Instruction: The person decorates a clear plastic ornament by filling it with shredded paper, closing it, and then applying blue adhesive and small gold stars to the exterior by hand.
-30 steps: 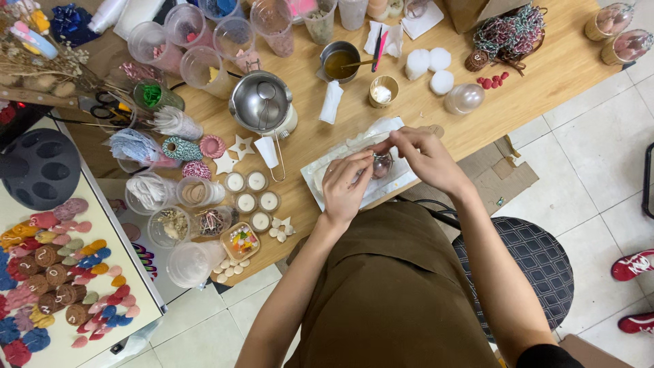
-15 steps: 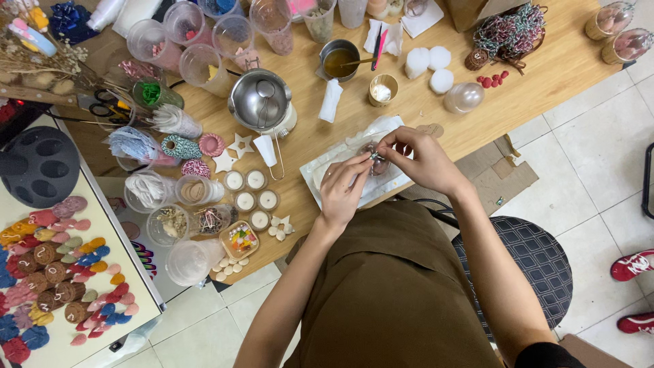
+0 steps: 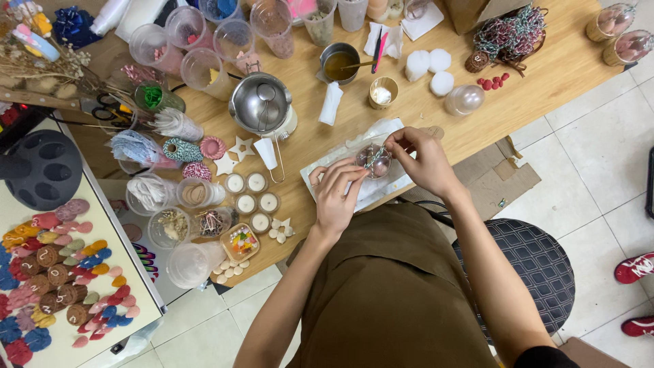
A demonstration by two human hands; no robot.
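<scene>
Shifted slightly since before: left hand (image 3: 338, 197) now pinching twine at the clear ball (image 3: 374, 160), right hand (image 3: 424, 158) gripping it from the far side. Held just over the white sheet (image 3: 381, 187) on the table (image 3: 422, 109), likely steadying for tying.

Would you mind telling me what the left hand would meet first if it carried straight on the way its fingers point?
The left hand points up and right, fingertips already at the small clear ball with twine, which the right hand also holds. Beyond it lies the white sheet; heights are hard to judge.
</scene>
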